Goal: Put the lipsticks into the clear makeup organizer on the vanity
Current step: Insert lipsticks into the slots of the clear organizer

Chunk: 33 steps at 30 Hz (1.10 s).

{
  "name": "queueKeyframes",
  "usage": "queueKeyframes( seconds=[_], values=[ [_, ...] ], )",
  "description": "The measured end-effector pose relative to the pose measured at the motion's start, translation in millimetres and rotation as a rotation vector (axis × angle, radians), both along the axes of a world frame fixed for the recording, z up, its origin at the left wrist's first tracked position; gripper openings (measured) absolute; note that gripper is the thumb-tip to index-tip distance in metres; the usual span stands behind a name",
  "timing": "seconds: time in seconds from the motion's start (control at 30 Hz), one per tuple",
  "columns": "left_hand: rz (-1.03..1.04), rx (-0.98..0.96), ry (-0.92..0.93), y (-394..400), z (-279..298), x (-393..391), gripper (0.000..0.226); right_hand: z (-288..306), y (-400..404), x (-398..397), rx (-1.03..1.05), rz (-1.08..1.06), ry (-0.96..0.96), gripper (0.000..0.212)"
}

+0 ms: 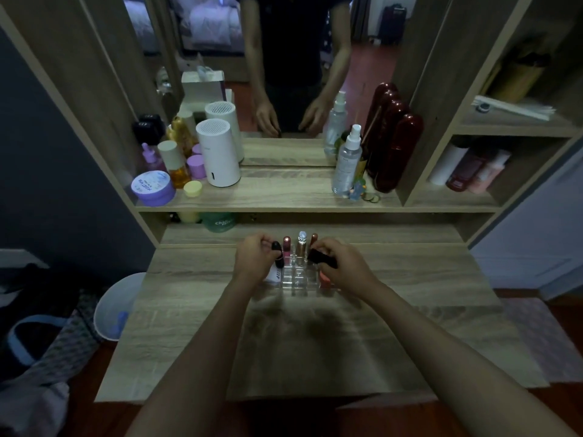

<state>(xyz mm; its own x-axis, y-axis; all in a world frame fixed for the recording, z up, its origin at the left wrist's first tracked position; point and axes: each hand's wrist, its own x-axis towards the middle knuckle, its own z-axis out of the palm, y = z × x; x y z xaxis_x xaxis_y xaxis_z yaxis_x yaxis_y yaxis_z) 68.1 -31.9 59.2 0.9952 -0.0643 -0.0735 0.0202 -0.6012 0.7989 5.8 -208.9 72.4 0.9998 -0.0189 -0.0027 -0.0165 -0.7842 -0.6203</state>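
Three lipsticks (299,247) stand upright in the back row of the clear organizer (298,280), near the worktop's (410,279) far edge. Left hand (257,257) grips a black lipstick (277,253) at the organizer's left side; right hand (342,263) holds another black lipstick (321,258) above its right side.

Lipstick-holding hands (257,257) over organizer (298,280)

head view | high, facing forward-down | close over vanity (315,342)

Dim room — wood-grain vanity (315,342), mirror (284,74), side shelves (504,127), grey wall (47,168) left — reddish floor (561,405).
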Motion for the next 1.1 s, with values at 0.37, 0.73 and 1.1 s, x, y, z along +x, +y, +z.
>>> queueKeyframes(
  seconds=[0.37, 0.73, 1.1],
  values=[
    [-0.006, -0.052, -0.013, -11, -14, 7, 0.021, -16, 19, 29, -0.261, 0.021, 0.063, 0.014],
    [-0.03, -0.049, -0.005, -13, -21, 12, 0.027, -41, 28, 31, -0.305, 0.127, -0.036, 0.02],
    [-0.125, 0.054, -0.054, -19, -35, 6, 0.025, -51, 30, 38, -0.237, 0.036, 0.003, 0.02]
  ],
)
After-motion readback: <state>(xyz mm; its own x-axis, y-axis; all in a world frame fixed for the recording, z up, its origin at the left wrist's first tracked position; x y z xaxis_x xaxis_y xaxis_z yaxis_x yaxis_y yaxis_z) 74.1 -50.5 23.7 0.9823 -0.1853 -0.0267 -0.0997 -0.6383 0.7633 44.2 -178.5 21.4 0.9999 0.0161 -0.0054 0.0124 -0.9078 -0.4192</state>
